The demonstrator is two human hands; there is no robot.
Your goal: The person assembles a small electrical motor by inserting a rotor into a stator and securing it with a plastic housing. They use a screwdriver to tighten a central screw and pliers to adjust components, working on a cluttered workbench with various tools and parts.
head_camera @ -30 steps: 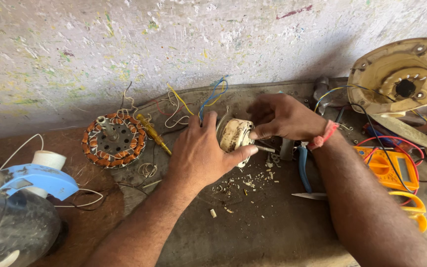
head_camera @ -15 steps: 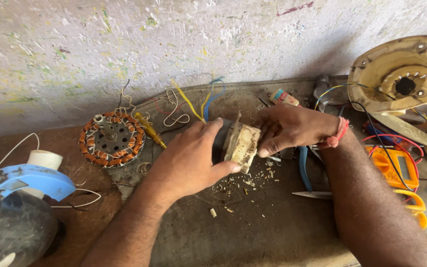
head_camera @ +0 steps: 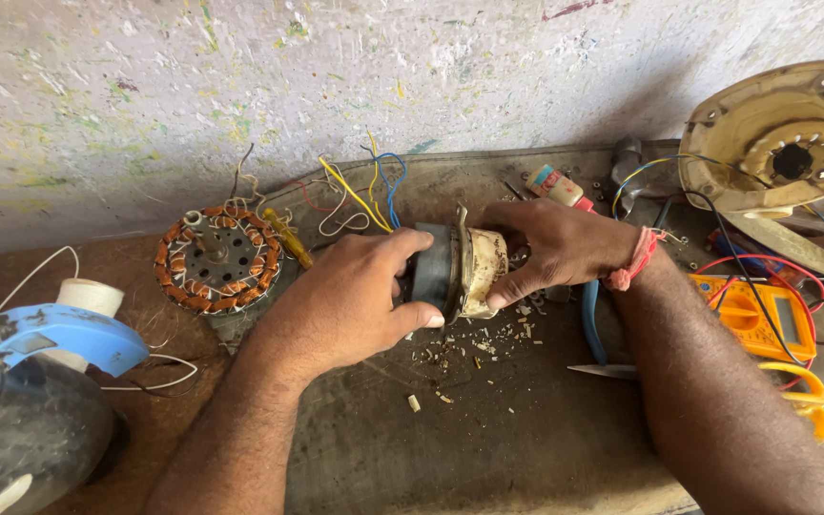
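Both hands, left (head_camera: pixel 350 305) and right (head_camera: pixel 560 250), grip the motor (head_camera: pixel 455 272) (casing halves not yet parted), chips (head_camera: pixel 460 358) beneath

Soft, even daylight fills the scene, brightest on the pale speckled wall (head_camera: pixel 412 86). The hands cast only faint, diffuse shadows on the dusty surface (head_camera: pixel 488 439). There is no harsh glare. Focus is sharp at the centre; the blue-and-grey appliance (head_camera: pixel 30 401) at the lower left edge looks soft and slightly stretched.
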